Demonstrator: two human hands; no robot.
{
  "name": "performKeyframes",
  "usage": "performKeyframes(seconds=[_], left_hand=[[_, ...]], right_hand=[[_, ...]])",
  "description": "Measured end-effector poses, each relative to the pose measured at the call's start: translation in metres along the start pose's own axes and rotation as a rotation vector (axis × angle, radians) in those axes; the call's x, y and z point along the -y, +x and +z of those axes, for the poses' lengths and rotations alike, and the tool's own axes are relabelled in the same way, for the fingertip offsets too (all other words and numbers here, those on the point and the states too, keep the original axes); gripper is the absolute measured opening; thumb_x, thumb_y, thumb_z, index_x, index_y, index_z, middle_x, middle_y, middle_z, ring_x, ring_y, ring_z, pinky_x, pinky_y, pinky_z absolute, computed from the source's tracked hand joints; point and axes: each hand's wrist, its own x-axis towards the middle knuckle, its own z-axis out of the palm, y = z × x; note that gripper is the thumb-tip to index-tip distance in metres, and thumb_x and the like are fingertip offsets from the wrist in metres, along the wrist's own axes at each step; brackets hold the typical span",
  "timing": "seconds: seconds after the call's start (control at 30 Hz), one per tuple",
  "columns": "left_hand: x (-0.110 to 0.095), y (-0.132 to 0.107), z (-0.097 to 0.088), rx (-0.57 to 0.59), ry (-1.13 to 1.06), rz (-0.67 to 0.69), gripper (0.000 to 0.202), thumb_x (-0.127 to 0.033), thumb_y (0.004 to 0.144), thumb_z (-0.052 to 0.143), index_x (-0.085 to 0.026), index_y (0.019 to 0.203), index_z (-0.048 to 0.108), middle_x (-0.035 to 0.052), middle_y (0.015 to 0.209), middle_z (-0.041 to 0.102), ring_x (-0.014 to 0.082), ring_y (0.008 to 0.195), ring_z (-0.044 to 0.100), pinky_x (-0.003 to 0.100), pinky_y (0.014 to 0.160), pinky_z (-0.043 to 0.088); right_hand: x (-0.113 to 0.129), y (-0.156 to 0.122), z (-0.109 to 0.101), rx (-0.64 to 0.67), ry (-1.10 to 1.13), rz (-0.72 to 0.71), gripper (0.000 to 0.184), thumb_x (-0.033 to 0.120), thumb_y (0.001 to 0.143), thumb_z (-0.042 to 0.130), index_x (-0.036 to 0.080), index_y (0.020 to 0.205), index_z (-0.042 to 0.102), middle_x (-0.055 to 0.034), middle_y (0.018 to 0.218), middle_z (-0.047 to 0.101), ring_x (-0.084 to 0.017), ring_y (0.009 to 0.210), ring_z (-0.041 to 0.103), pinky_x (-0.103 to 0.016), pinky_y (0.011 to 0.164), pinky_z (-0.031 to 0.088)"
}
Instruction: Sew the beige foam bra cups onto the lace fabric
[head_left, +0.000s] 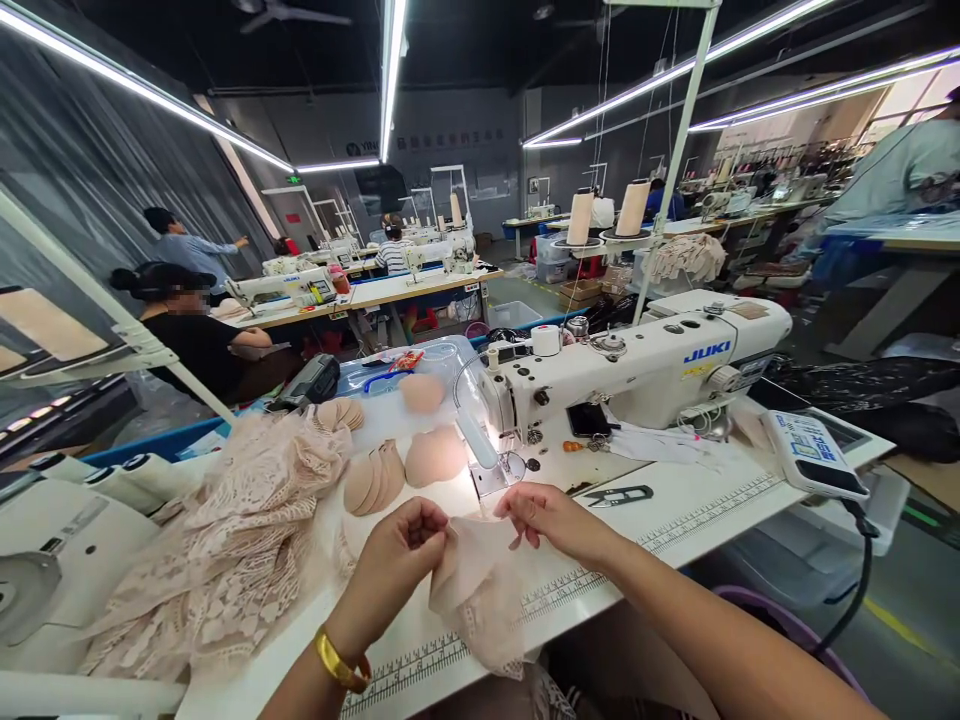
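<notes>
Between my two hands hangs a beige fabric piece [480, 560] with a lace lower part draping over the table's front edge. My left hand [405, 550] pinches its left upper edge. At its right upper edge, close to the needle area, the fingers of my right hand [536, 515] are closed on the same cloth. Just behind the cloth stands the white sewing machine [622, 360], its lamp lit over the needle plate [491, 480]. Beige rounded pads [375, 480] lie to the left of the needle, with another pad [435, 455] beside them.
A heap of beige lace [247, 540] covers the table's left side. Thread snips [621, 495] lie right of the needle, near a phone [589, 420]. A control panel [814, 452] stands at the right end. Other people sit or stand at machines farther back.
</notes>
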Motion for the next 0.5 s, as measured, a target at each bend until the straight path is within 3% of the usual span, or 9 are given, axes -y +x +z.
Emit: performKeyframes(seconds=[0.1, 0.17, 0.23, 0.3, 0.33, 0.4, 0.5], left_hand=[[0.0, 0.004, 0.008, 0.022, 0.107, 0.016, 0.02, -0.036, 0.078, 0.068, -0.019, 0.088, 0.066, 0.0024, 0.082, 0.068, 0.0202, 0.077, 0.065, 0.03, 0.069, 0.053], [-0.006, 0.008, 0.005, 0.072, 0.181, 0.094, 0.026, -0.039, 0.083, 0.066, -0.021, 0.102, 0.068, 0.0064, 0.099, 0.072, 0.025, 0.095, 0.067, 0.038, 0.087, 0.056], [-0.015, 0.013, 0.0, 0.207, 0.236, 0.193, 0.04, -0.041, 0.083, 0.07, -0.024, 0.119, 0.067, 0.009, 0.123, 0.069, 0.0294, 0.122, 0.06, 0.047, 0.109, 0.046], [-0.024, 0.018, -0.003, 0.421, 0.261, 0.251, 0.055, -0.042, 0.077, 0.077, -0.025, 0.127, 0.063, 0.0087, 0.135, 0.063, 0.0315, 0.135, 0.051, 0.05, 0.117, 0.037], [-0.027, 0.021, -0.003, 0.523, 0.264, 0.26, 0.058, -0.041, 0.073, 0.08, -0.025, 0.126, 0.063, 0.0081, 0.133, 0.064, 0.0316, 0.132, 0.052, 0.049, 0.115, 0.039], [-0.029, 0.026, -0.002, 0.628, 0.284, 0.27, 0.047, -0.038, 0.07, 0.081, -0.022, 0.112, 0.065, 0.0043, 0.112, 0.067, 0.0269, 0.109, 0.061, 0.04, 0.098, 0.05], [-0.028, 0.029, -0.005, 0.529, 0.338, 0.28, 0.021, -0.032, 0.075, 0.073, -0.02, 0.08, 0.057, -0.0045, 0.074, 0.054, 0.0146, 0.07, 0.051, 0.026, 0.066, 0.044]], right_hand=[[0.01, -0.006, 0.01, -0.04, -0.145, -0.054, 0.03, 0.046, 0.085, 0.078, 0.018, 0.088, 0.067, 0.0012, 0.076, 0.063, -0.016, 0.072, 0.061, -0.026, 0.065, 0.045], [0.017, -0.01, 0.016, -0.039, -0.254, -0.081, 0.014, 0.032, 0.088, 0.073, 0.019, 0.086, 0.068, 0.0018, 0.075, 0.064, -0.015, 0.071, 0.06, -0.026, 0.066, 0.046], [0.027, -0.014, 0.021, 0.004, -0.398, -0.146, 0.007, 0.023, 0.091, 0.067, 0.02, 0.086, 0.069, 0.0024, 0.075, 0.066, -0.014, 0.069, 0.06, -0.025, 0.066, 0.045], [0.037, -0.018, 0.023, 0.066, -0.531, -0.261, 0.009, 0.018, 0.093, 0.065, 0.02, 0.084, 0.068, 0.0022, 0.078, 0.068, -0.014, 0.071, 0.061, -0.024, 0.068, 0.045], [0.042, -0.019, 0.022, 0.092, -0.59, -0.327, 0.011, 0.016, 0.093, 0.064, 0.02, 0.083, 0.067, 0.0019, 0.08, 0.07, -0.014, 0.072, 0.062, -0.024, 0.069, 0.044], [0.051, -0.021, 0.02, 0.104, -0.704, -0.455, 0.012, 0.015, 0.095, 0.063, 0.02, 0.085, 0.067, 0.0009, 0.082, 0.071, -0.014, 0.074, 0.063, -0.024, 0.069, 0.044], [0.058, -0.021, 0.016, -0.03, -0.94, -0.685, 0.015, 0.016, 0.1, 0.056, 0.019, 0.089, 0.066, -0.0008, 0.078, 0.069, -0.015, 0.069, 0.061, -0.024, 0.063, 0.042]])
